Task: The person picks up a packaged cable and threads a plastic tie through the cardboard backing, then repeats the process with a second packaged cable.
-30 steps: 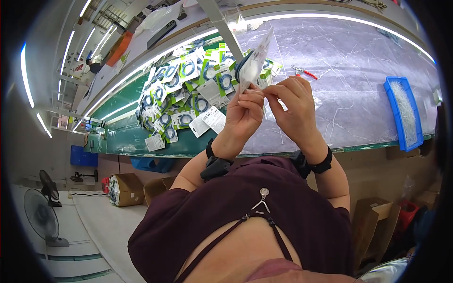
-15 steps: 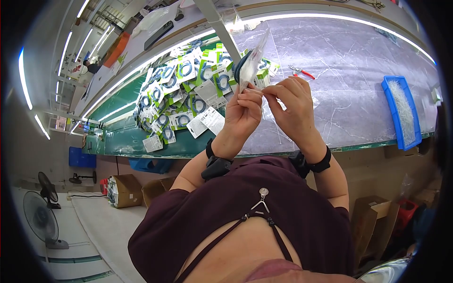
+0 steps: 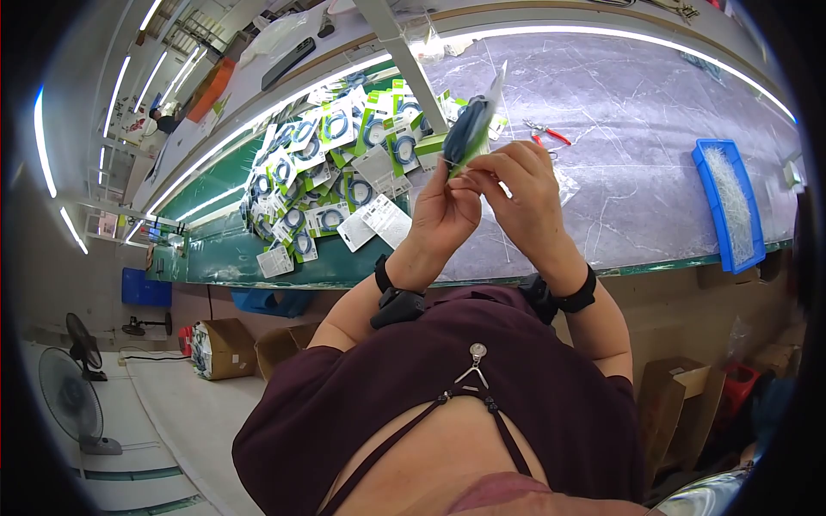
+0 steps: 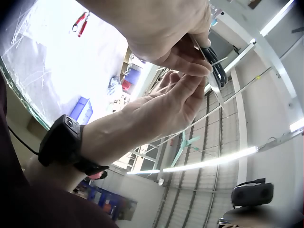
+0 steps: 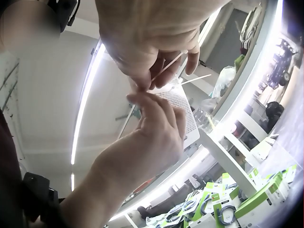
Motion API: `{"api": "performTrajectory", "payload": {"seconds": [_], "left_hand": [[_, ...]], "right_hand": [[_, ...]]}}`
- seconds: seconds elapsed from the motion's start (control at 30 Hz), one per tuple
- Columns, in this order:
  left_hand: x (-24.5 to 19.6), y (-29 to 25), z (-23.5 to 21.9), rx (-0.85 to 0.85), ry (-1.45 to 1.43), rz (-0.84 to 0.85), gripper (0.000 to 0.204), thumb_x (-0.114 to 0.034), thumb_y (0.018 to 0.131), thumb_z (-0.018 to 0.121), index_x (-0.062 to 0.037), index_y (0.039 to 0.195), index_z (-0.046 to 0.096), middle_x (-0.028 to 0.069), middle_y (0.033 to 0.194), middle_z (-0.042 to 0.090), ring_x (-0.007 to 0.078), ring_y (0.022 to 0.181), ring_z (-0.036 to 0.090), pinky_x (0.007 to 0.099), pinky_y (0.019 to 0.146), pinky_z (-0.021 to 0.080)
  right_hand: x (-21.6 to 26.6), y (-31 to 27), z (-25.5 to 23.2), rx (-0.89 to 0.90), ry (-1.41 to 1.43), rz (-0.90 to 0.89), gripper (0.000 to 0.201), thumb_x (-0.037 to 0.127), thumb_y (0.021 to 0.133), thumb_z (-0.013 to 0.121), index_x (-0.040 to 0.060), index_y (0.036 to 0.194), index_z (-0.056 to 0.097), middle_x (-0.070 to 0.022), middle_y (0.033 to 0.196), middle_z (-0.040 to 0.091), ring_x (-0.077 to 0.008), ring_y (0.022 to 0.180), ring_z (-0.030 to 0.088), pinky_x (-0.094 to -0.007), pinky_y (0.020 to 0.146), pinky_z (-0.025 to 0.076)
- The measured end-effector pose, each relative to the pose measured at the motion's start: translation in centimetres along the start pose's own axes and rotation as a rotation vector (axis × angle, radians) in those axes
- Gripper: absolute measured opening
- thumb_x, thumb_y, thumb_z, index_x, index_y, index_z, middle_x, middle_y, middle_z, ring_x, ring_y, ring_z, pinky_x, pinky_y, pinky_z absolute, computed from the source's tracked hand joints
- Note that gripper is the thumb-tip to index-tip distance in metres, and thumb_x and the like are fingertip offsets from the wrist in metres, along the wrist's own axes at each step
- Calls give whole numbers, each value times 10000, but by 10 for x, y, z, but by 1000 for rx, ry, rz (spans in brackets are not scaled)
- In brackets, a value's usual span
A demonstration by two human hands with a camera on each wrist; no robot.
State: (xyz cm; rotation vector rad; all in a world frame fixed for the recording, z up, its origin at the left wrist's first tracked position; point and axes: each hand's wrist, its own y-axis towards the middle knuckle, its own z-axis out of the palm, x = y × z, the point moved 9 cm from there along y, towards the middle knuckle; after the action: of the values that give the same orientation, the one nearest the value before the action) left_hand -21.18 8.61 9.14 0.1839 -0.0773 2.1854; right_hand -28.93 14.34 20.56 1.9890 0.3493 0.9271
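Note:
A carded coil of dark blue cable [image 3: 466,133] stands tilted above the left hand [image 3: 440,215], which pinches its lower end between thumb and fingers. The right hand [image 3: 529,202] is close beside it, fingers bent in a pinch. In the right wrist view a thin white strip [image 5: 168,66] passes through the right hand's [image 5: 152,33] fingers, near the left fingertips. The printed back of the card [image 5: 183,114] shows behind the left hand [image 5: 142,137]. In the left wrist view the card's edge [image 4: 214,80] and dark coil [image 4: 219,69] show beyond the fingers.
Many carded cables [image 3: 331,163] lie heaped on the table's left. Red-handled pliers [image 3: 551,134] lie beyond the right hand, near clear plastic [image 3: 566,185]. A blue tray [image 3: 731,206] of thin clear strips stands at the right. A white post [image 3: 400,52] rises behind the card.
The carded coil has turned, showing more of its blue cable and green edge. The right hand has moved slightly left and down, closer to the left fingertips.

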Motion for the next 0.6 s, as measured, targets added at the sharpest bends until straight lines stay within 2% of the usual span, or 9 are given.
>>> {"api": "performTrajectory", "payload": {"seconds": [0.03, 0.13, 0.17, 0.27, 0.43, 0.53, 0.6], "left_hand": [[0, 1, -2, 6, -6, -2, 266, -211, 889, 600, -20, 1064, 546, 60, 836, 565, 122, 717, 567, 238, 642, 546], [-16, 4, -14, -112, 419, 177, 289, -266, 915, 549, -52, 1109, 537, 88, 942, 606, 173, 836, 615, 290, 730, 563], [-16, 7, -12, -96, 405, 178, 289, -266, 915, 549, -52, 1109, 537, 88, 942, 606, 173, 836, 615, 290, 730, 563], [-25, 4, -8, -162, 629, 230, 281, -234, 909, 561, -51, 1120, 526, 101, 1039, 615, 224, 943, 624, 334, 803, 561], [-27, 2, -13, -250, 650, 283, 265, -184, 905, 568, -57, 1133, 519, 93, 1057, 614, 230, 963, 623, 356, 838, 552], [-34, 3, -3, -206, 773, 365, 251, -122, 902, 570, -56, 1139, 519, 86, 1062, 613, 225, 967, 623, 363, 844, 549], [-39, 2, 5, -176, 829, 422, 255, -110, 901, 569, -55, 1145, 517, 85, 1063, 612, 223, 968, 622, 362, 846, 548]], "right_hand": [[0, 0, 1, 5, -6, -4, 156, -2, 699, 686, 69, 834, 649, -36, 773, 587, -197, 746, 573, -336, 770, 425], [-39, -11, 15, 78, 353, 404, 200, 6, 744, 670, 38, 936, 625, -88, 837, 604, -225, 817, 589, -338, 779, 438], [-43, -13, 15, 90, 338, 393, 200, 6, 744, 670, 38, 936, 625, -88, 837, 604, -225, 817, 589, -338, 779, 438], [-62, -29, 14, 55, 352, 408, 238, 8, 779, 651, 0, 1006, 579, -143, 891, 606, -266, 870, 594, -346, 789, 442], [-85, -45, 16, 47, 363, 444, 255, 20, 796, 644, -9, 1034, 558, -157, 905, 604, -301, 873, 585, -353, 788, 442], [-72, -44, -2, -46, -65, 241, 253, 28, 775, 668, 12, 1012, 580, -130, 904, 605, -280, 823, 572, -364, 742, 436], [-61, -49, -10, -5, -126, 176, 257, 36, 758, 683, 30, 999, 594, -107, 901, 603, -259, 815, 563, -360, 740, 424]]}}
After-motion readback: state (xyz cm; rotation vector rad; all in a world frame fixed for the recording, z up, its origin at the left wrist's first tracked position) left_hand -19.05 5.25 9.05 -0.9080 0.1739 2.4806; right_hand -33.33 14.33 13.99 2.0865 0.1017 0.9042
